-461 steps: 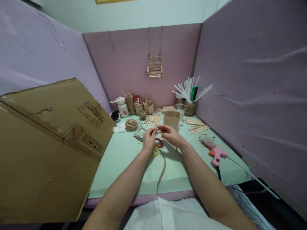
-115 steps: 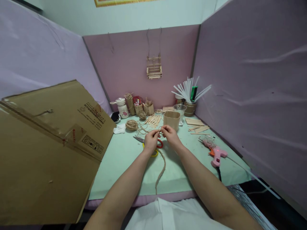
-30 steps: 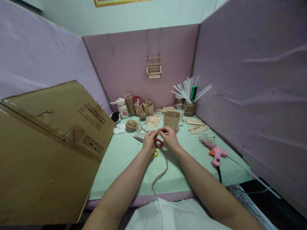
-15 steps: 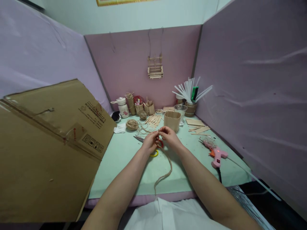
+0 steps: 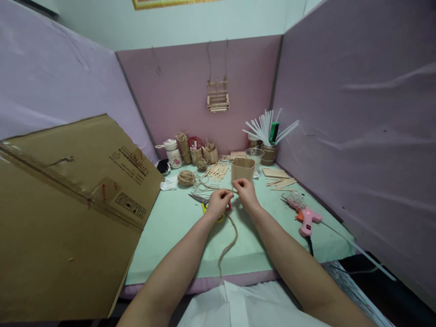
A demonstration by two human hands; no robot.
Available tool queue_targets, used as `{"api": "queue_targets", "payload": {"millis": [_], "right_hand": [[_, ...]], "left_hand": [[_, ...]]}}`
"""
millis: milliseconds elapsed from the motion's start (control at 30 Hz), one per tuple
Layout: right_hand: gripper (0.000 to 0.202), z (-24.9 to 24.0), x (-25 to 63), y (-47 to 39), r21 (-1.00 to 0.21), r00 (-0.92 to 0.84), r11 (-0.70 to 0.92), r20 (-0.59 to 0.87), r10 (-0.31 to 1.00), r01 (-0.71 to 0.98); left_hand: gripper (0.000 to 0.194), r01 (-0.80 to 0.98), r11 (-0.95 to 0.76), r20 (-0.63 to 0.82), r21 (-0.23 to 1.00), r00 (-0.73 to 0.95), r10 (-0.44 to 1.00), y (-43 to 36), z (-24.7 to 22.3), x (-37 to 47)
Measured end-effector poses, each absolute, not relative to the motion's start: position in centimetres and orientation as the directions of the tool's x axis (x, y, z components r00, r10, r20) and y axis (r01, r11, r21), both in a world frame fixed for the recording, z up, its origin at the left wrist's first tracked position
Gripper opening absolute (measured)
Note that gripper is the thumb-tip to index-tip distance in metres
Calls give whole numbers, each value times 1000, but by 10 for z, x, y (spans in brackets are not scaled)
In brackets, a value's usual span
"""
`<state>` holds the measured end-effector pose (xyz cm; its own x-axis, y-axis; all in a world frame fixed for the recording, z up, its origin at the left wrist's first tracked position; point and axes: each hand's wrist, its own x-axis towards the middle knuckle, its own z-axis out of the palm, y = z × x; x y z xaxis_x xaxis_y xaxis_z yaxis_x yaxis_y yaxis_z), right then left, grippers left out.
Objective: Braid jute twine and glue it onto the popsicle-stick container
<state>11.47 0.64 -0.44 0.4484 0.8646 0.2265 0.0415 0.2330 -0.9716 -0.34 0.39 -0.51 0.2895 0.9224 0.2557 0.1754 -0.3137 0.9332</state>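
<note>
My left hand [image 5: 218, 203] is closed on the twine, thumb and fingertips pinched together. Just to its right, my right hand [image 5: 245, 193] pinches the same strand, in front of a wooden stick cup [image 5: 242, 170]. A thicker length of twine [image 5: 232, 243] trails from below my left hand to the table's front edge. Scissors [image 5: 199, 199] with yellow and red handles lie partly hidden under my left hand. Thin strands run back toward a ball of twine [image 5: 186, 178].
A pink glue gun [image 5: 308, 219] lies at the right, near loose wooden sticks [image 5: 282, 183]. A large cardboard sheet [image 5: 78, 218] leans at the left. Craft sticks [image 5: 217, 170], a clear cup [image 5: 255, 156] and a white bottle [image 5: 173, 154] stand or lie toward the back.
My hands have moved slightly apart, my right hand shifting right, and a short stretch of twine now shows between them. The hanging strand has shifted left.
</note>
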Motion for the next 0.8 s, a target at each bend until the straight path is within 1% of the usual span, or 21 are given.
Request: {"api": "queue_targets", "payload": {"millis": [67, 133, 233, 300, 433, 533, 633, 700, 733, 800], "right_hand": [[18, -8, 115, 9, -966, 543, 229, 257, 799, 119], [17, -9, 115, 10, -960, 577, 229, 281, 767, 163], [16, -8, 117, 9, -957, 583, 247, 288, 759, 152], [18, -5, 119, 8, -963, 546, 254, 263, 795, 94], [26, -1, 122, 8, -962, 421, 244, 173, 890, -121], [29, 1, 120, 8, -947, 393, 226, 123, 911, -227], [31, 2, 118, 7, -952, 431, 206, 92, 898, -227], [32, 2, 117, 5, -963, 426, 176, 74, 901, -205], [33, 3, 116, 4, -968, 394, 155, 67, 917, -195], [34, 3, 112, 1, -977, 262, 116, 67, 963, -179]], "left_hand": [[17, 166, -327, 251, 930, 363, 898, -1, -4, -2], [18, 145, -329, 248, 933, 405, 880, -4, -2, -1], [19, 90, -311, 249, 946, 410, 877, -6, 0, 0], [20, 53, -264, 223, 963, 395, 891, -5, 0, 1], [22, -4, -168, 160, 986, 321, 933, -2, -3, 4], [25, -82, -78, 98, 994, 271, 958, -1, -5, 5], [28, -151, 15, 23, 988, 246, 969, 1, -4, 4], [26, -233, 56, 0, 971, 233, 972, 3, -3, 2], [24, -293, 75, -9, 953, 221, 975, 5, -2, 1], [20, -443, 111, -28, 890, 189, 982, 10, 2, -1]]}}
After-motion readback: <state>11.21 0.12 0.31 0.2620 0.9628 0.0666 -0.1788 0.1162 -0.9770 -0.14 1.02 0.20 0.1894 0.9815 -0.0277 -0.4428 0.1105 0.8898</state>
